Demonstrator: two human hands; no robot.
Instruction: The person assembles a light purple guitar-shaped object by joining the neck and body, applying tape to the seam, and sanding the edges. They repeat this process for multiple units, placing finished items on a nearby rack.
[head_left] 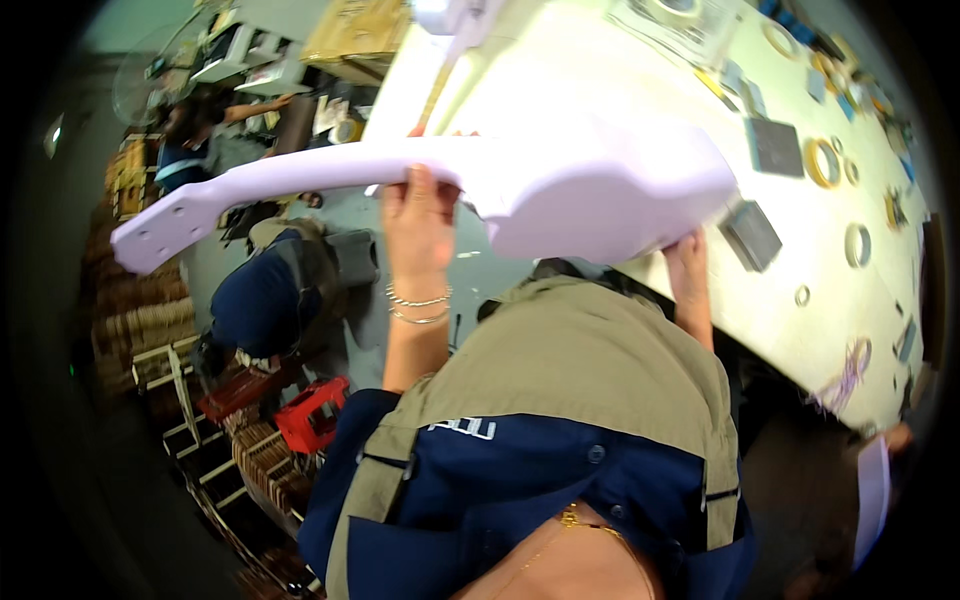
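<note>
A pale lilac electric guitar (600, 205), body and neck in one piece without strings or hardware, is held level across my front. Its headstock (165, 232), with several small holes, points to the left; the body lies to the right. My left hand (420, 205) is closed around the neck close to the body, thumb showing on the near side. At the lower right edge of the body, my right hand (687, 262) grips the rim, its fingers partly hidden behind the guitar. Bright light washes out the body's upper edge.
Beyond the guitar stretches a white worktable (540, 85) with tape rolls (822, 163), a dark sanding block (750, 236) and a dark square pad (774, 147). A red stool (312, 415) stands at lower left. Two people work at left; another person's hand (898, 440) holds a lilac piece at right.
</note>
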